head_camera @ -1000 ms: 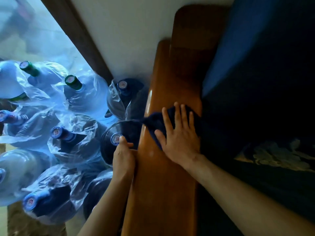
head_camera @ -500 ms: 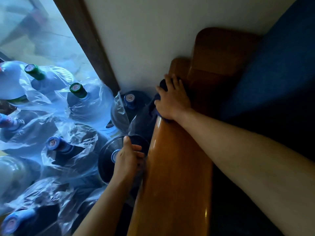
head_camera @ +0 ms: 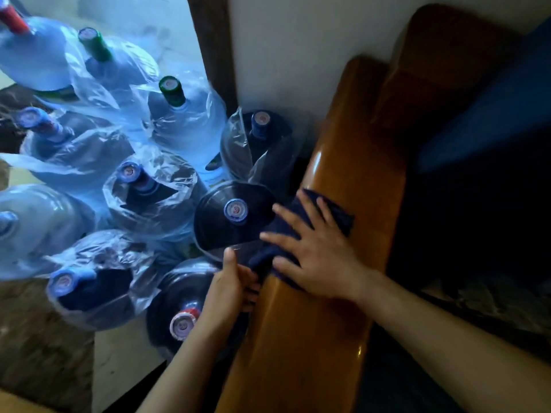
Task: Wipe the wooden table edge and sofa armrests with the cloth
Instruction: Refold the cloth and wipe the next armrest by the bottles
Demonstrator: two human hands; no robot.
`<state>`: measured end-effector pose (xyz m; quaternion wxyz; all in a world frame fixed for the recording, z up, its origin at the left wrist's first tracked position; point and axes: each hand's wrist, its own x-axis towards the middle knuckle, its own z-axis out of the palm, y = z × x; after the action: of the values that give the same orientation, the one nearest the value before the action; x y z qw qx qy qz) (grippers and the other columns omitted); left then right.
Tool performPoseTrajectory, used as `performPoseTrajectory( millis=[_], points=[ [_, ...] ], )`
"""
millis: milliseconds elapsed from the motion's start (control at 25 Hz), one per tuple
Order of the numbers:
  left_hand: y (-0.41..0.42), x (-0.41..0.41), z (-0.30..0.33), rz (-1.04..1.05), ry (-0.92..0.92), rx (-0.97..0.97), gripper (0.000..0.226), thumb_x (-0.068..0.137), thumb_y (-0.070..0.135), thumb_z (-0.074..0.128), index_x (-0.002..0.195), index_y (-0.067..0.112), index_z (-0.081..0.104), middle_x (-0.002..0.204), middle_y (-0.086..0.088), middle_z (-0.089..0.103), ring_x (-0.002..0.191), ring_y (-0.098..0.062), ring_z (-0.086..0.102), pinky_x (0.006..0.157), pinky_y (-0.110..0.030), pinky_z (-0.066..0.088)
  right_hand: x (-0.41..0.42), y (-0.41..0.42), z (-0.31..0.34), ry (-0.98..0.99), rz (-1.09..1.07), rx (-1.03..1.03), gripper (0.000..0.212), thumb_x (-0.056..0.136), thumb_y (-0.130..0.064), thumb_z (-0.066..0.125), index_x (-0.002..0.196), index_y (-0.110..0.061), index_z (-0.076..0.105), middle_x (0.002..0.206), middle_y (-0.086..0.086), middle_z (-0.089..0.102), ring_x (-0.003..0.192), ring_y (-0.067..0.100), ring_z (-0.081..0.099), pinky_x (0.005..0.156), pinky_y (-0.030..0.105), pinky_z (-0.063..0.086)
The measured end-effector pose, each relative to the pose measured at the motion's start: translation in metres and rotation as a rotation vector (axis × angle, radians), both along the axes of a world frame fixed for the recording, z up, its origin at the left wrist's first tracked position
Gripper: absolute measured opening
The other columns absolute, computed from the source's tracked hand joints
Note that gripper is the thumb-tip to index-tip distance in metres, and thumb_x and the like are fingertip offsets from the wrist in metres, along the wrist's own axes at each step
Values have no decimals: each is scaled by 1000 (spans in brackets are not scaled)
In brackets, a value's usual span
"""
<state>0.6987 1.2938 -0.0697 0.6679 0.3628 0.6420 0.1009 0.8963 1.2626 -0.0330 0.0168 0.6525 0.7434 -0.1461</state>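
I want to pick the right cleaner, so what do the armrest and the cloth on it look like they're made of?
The armrest looks like solid wood with a glossy varnish: warm brown tone, bright glare streaks along its rounded edge. The cloth under the right hand looks like soft, matte dark-blue fabric, possibly microfibre; its weave is too blurred to tell.

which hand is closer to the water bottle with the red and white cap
Left. The left hand sits just right of the red-and-white capped bottle, apparently against its plastic wrap; the right hand lies farther right, on the cloth.
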Motion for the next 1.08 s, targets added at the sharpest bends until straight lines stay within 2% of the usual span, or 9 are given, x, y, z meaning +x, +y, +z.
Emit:
performPoseTrajectory(
  millis=[120,280,360,480,600,720,840,920,1080],
  points=[
    [-43,-37,-3,51,41,-66,86,98,72,19,65,15,74,61,-5,73,56,-21,63,61,-35,42,26,0,5,-84,341,-31,65,96,-75,29,155,-48,33,171,0,24,160,35,3,128,55,-1],
    [-84,-76,6,34,71,-18,88,91,81,16,74,23,81,76,-8,80,69,-22,73,69,-38,50,76,101,20,-158,-243,-33,60,97,-65,33,150,-40,46,172,3,19,159,36,2,128,54,2],
    [-101,-90,9,28,89,14,91,93,79,15,75,18,80,75,-6,80,67,-17,73,68,-37,50,62,104,16,-175,-381,-11,52,96,-57,38,140,-36,57,170,4,24,158,39,3,127,58,2],
    [-135,-112,11,114,123,-2,86,100,69,19,78,9,75,67,-8,75,63,-20,67,66,-37,46,-27,17,2,-103,-180,24,49,92,-53,40,122,-29,70,152,5,50,156,41,15,126,61,5],
    [-163,-132,11,154,127,-30,75,103,63,24,78,15,76,74,-9,76,74,-21,69,80,-39,50,-149,-124,-4,21,18,44,39,94,-51,50,111,-25,73,134,6,65,152,39,31,125,62,14],
    [-177,-151,16,263,155,-138,68,105,58,28,75,15,72,74,-9,77,76,-24,71,79,-38,54,-208,-223,7,83,250,-22,42,98,-56,52,130,-34,67,153,4,55,155,37,29,125,59,19],
    [-188,-169,23,289,107,-249,70,104,60,27,80,8,67,77,-18,71,63,-25,65,60,-31,55,-170,-209,10,60,385,-31,57,97,-62,47,149,-41,50,166,4,35,157,37,20,127,55,15],
    [-183,-169,31,200,84,-268,71,104,63,22,85,10,66,70,-10,66,50,-17,58,46,-22,45,-125,-158,5,-19,228,28,63,95,-64,46,154,-40,44,170,6,27,158,38,14,127,56,9],
    [-163,-160,44,143,54,-214,68,103,64,21,105,11,64,84,-11,71,70,-25,65,65,-37,52,-92,-89,-2,-90,-295,22,63,98,-64,34,157,-40,36,174,6,11,159,39,2,127,59,3]
  ],
)
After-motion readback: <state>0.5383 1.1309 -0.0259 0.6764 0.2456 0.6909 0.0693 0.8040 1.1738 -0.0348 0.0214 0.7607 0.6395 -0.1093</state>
